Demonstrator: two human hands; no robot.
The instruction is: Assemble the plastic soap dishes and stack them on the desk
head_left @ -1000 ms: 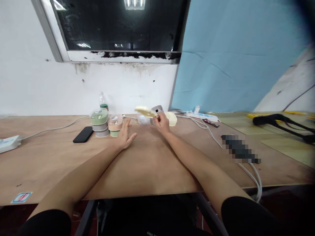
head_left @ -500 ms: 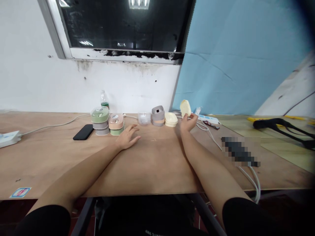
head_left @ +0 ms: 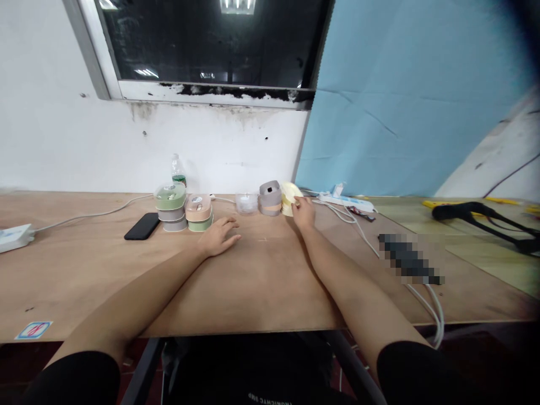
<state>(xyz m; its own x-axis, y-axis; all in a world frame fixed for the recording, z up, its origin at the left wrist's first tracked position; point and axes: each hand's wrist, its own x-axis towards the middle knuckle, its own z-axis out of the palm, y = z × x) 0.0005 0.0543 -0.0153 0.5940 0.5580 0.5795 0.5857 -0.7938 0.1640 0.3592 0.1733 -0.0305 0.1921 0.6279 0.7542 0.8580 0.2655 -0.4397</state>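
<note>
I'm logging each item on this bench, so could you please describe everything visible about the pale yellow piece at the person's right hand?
The pale yellow piece looks like smooth plastic, rounded in outline and shallow like a lid or small dish. It is tilted up on edge, its inner face turned toward the camera. It sits at the far side of the wooden table, right beside the grey container. The right hand grips its right edge with the fingertips; finer details are too small to tell.

Bare forearms, short black sleeves, and black clothing below.
</note>
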